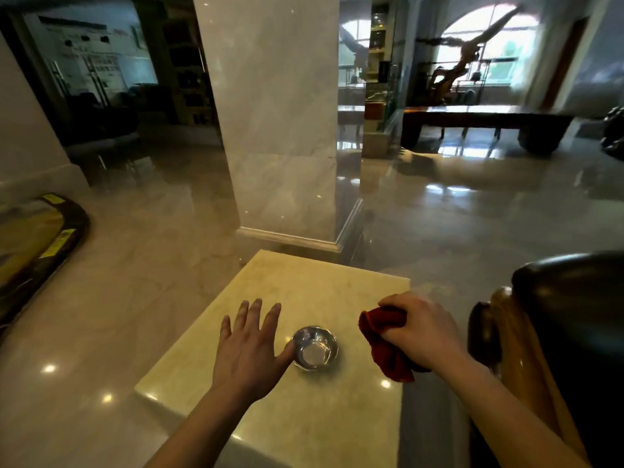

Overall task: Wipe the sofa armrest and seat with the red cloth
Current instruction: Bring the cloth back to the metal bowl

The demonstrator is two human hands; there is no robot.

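Observation:
My right hand grips a bunched red cloth over the right edge of a pale stone side table. The cloth hangs down from my fist. To the right stands the sofa armrest, dark leather on top with a carved wooden front. The sofa seat is out of view. My left hand hovers flat over the table with its fingers spread, its thumb touching the rim of a small metal bowl.
The metal bowl sits mid-table between my hands. A marble pillar rises just beyond the table. Glossy floor spreads to the left, where a dark, yellow-labelled object lies. A long wooden bench stands far back right.

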